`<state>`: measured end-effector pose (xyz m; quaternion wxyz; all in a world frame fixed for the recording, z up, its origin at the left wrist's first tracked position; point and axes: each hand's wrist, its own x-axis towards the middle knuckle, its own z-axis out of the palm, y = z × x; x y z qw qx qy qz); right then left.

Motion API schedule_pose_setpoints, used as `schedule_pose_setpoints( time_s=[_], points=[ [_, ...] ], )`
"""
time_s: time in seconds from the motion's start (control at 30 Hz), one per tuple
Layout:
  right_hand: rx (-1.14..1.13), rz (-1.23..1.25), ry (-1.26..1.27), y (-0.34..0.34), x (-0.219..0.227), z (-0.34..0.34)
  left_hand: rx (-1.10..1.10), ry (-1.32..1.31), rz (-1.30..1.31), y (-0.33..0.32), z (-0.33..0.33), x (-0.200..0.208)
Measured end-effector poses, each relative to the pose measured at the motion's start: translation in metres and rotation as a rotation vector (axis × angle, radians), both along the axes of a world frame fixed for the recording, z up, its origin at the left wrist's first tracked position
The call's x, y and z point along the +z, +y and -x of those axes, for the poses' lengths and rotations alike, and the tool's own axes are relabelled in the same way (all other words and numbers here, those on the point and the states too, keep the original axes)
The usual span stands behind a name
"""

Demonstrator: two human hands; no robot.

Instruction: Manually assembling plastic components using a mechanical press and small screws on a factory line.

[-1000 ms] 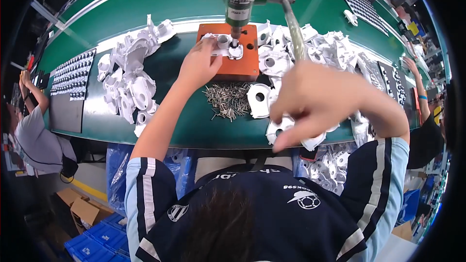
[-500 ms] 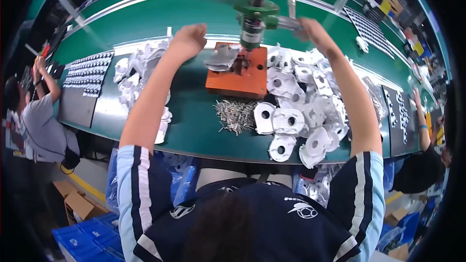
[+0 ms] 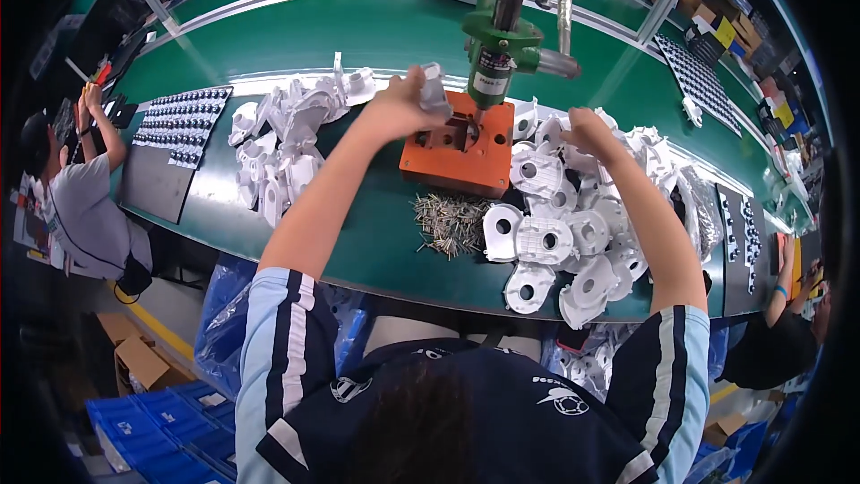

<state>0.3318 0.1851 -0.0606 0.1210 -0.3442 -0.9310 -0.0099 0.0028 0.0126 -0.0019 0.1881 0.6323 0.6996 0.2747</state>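
The left hand [image 3: 399,109] has its grip clamped on a white molded part [image 3: 434,88], raised at the upper left side of an orange block [image 3: 448,167] with a dark recess in its top. The part is slightly blurred and stands roughly on end. Over the block hangs a green press [image 3: 493,47], its narrow tip pointing down near the recess and its handle [image 3: 564,16] upright behind the right hand [image 3: 591,132]. That hand is at the far edge of the right pile [image 3: 544,239] of white parts, apart from the handle; its fingers are bent, and I cannot tell whether its grip is on a part. Loose metal pins [image 3: 448,226] lie in a heap on the green table [image 3: 376,260], just in front of the block. A left pile [image 3: 285,118] of similar white parts lies beyond the left forearm, and farther left rows of small black-and-white pieces [image 3: 186,124] sit on a dark board [image 3: 154,186]. A co-worker [image 3: 94,211] sits at the left, with both forearms raised
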Motion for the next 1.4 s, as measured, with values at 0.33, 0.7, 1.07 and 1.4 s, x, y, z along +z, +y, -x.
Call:
schedule_pose_setpoints(
  time_s=[0.33,0.7,1.07,1.4],
  points=[
    [-0.371,0.0,0.144,-0.014,0.031,0.004,0.17,0.404,-0.474,0.033,0.083,-0.038],
    [-0.167,0.749,1.006,-0.105,0.11,-0.044,0.237,0.704,-0.358,-0.077,0.124,-0.024],
    [0.148,0.874,0.76,-0.184,0.12,-0.002,0.458,-0.297,-0.527,-0.082,0.104,0.028],
    [0.426,0.725,0.817,-0.203,0.143,0.081,-0.002,-1.436,-0.685,-0.111,-0.04,0.076]
  ],
)
